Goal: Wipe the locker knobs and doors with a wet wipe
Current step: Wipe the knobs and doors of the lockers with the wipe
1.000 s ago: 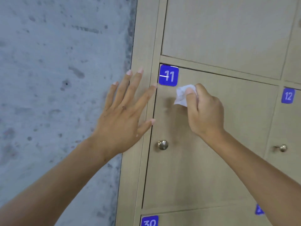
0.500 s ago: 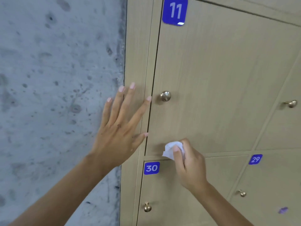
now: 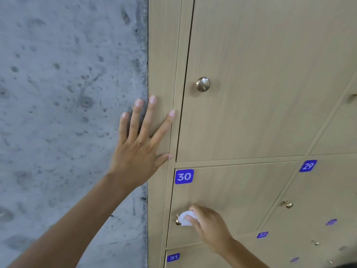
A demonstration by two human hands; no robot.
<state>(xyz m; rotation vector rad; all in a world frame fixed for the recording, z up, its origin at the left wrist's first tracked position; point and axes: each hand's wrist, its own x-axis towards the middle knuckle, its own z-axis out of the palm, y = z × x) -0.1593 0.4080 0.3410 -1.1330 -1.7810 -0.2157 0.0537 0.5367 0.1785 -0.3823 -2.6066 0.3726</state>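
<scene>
One knob (image 3: 178,219) on the door marked 30 (image 3: 231,192) sits just beyond the right hand (image 3: 209,222), whose fingers pinch the wet wipe (image 3: 185,219) against it; best to wrap and twist fully round; left hand (image 3: 140,149) rests flat, fingers spread, on the frame (image 3: 161,64).

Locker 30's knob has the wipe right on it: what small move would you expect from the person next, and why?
Probably a short twist of the wipe around the knob. The right hand pinches the wipe against the knob's right side, so only part of the knob is covered and its left edge still shows bare. The left hand lies flat on the locker frame, apparently bracing.
</scene>
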